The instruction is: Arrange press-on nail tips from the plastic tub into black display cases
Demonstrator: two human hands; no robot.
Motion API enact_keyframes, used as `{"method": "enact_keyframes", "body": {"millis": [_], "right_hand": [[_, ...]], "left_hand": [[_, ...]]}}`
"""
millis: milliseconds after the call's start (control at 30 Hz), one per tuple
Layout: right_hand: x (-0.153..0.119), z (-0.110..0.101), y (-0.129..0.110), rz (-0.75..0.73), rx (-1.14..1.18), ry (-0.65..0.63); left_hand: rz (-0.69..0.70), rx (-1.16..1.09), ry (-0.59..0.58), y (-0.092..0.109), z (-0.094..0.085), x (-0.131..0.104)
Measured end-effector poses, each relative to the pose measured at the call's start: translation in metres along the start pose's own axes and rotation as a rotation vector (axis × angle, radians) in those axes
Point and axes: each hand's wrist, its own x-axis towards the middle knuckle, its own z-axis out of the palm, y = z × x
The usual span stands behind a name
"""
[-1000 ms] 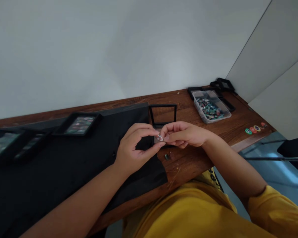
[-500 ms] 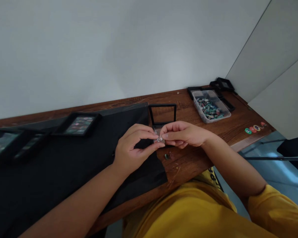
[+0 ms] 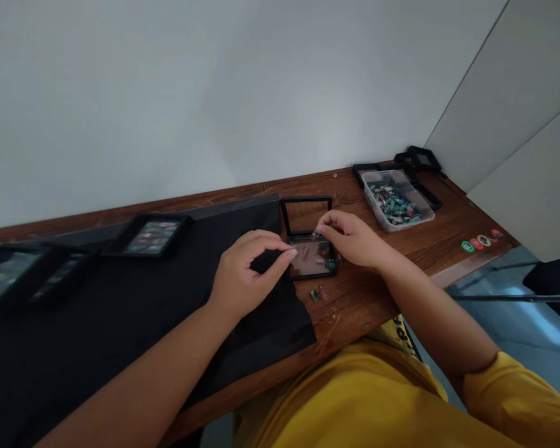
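Note:
A small black hinged display case lies open, its base (image 3: 301,277) on the table and its frame-like lid (image 3: 307,200) raised behind. Several small coloured stones rest on the see-through film inside. My left hand (image 3: 247,270) is at the base's left edge, thumb and forefinger pinched; what is between them, if anything, is too small to make out. Over the back right of the base, my right hand (image 3: 352,239) pinches a small clear packet (image 3: 316,234). In front of the case lie a green stone packet (image 3: 314,295) and a reddish one (image 3: 323,292).
At the back right, a clear plastic tub (image 3: 399,225) holds many small coloured packets, with black cases (image 3: 424,159) around it. Filled black cases (image 3: 149,236) lie on the black mat (image 3: 168,330) at left. Round stickers (image 3: 483,241) mark the table's right end.
My hands have separated from their pinch together over the case. The right one moved back and right with the clear packet, uncovering the stones in the base. The left stayed nearly in place.

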Motion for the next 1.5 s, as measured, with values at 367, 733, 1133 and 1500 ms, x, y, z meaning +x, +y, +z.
{"method": "enact_keyframes", "body": {"millis": [367,733,1133,1500], "right_hand": [[0.0,0.006,-0.005,0.138,-0.406,-0.129],[-0.001,-0.001,-0.005,0.079,-0.423,-0.066],[-0.004,-0.012,-0.008,0.125,-0.551,-0.111],[-0.004,-0.005,-0.008,0.121,-0.58,-0.032]], "left_hand": [[-0.118,0.101,-0.224,-0.029,0.012,-0.006],[-0.148,0.069,-0.231,-0.025,0.01,-0.005],[-0.163,0.037,-0.245,-0.023,0.01,-0.004],[-0.309,0.059,-0.291,-0.012,0.011,0.003]]}}
